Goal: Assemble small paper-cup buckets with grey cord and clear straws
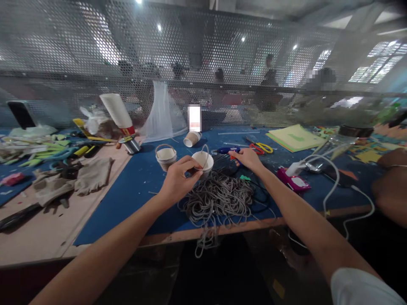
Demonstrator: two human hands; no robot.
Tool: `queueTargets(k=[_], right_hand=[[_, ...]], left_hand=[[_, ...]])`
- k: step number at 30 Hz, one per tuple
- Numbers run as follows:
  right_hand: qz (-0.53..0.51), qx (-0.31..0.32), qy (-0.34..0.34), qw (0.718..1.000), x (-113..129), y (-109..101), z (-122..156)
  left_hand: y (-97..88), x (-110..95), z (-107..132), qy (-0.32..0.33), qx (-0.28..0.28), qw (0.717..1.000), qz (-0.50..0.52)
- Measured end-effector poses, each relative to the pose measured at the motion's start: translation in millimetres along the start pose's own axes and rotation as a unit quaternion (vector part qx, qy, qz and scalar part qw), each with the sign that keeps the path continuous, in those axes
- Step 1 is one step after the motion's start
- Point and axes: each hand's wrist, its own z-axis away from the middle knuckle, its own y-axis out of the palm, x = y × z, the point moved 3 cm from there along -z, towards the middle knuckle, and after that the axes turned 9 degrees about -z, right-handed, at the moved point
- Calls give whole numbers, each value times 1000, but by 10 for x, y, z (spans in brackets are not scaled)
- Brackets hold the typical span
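Note:
My left hand (180, 177) is closed, its thumb and fingers pinching the near rim of a white paper cup (208, 163) that has a cord handle arching over it. My right hand (249, 159) grips a blue hot glue gun (228, 150) with an orange trigger, its nozzle pointing left toward the cup. A second paper cup (165, 157), wrapped outside and also fitted with a cord handle, stands just left of the first. Below both hands a loose heap of grey cord (219, 199) spills over the table's front edge.
A brown cup (191, 139) lies on its side behind. Yellow-handled scissors (266, 148) and stacked coloured paper (295, 137) are at back right, near a magenta device (293, 180) with white cable. Leftward are a leaning stack of cups (115, 111) and work gloves (92, 174). Another person's arm (392, 190) is far right.

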Motion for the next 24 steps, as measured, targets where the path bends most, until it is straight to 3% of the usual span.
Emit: queueTargets(k=[4, 9, 11, 13, 16, 18, 21, 24], right_hand=[[111, -51, 19, 992, 0, 38, -23], [151, -73, -5, 986, -22, 70, -6], [145, -123, -52, 980, 50, 30, 43], [95, -159, -142, 972, 210, -20, 130], [-76, -110, -305, 943, 556, -56, 318], [-150, -64, -375, 913, 777, -49, 451], [-202, -18, -420, 885, 983, 7, 586], [-219, -14, -427, 877, 1031, 70, 631]], left_hand=[[20, 8, 9, 3, 7, 1000, 0], [36, 13, 27, 8, 14, 1000, 5], [38, 12, 34, 14, 15, 1000, 2], [43, 13, 40, 17, 19, 1000, -3], [52, 19, 46, 16, 28, 999, -12], [52, 24, 45, 16, 34, 999, -17], [40, 21, 41, 23, 34, 999, -21], [33, 12, 38, 31, 32, 999, -19]])
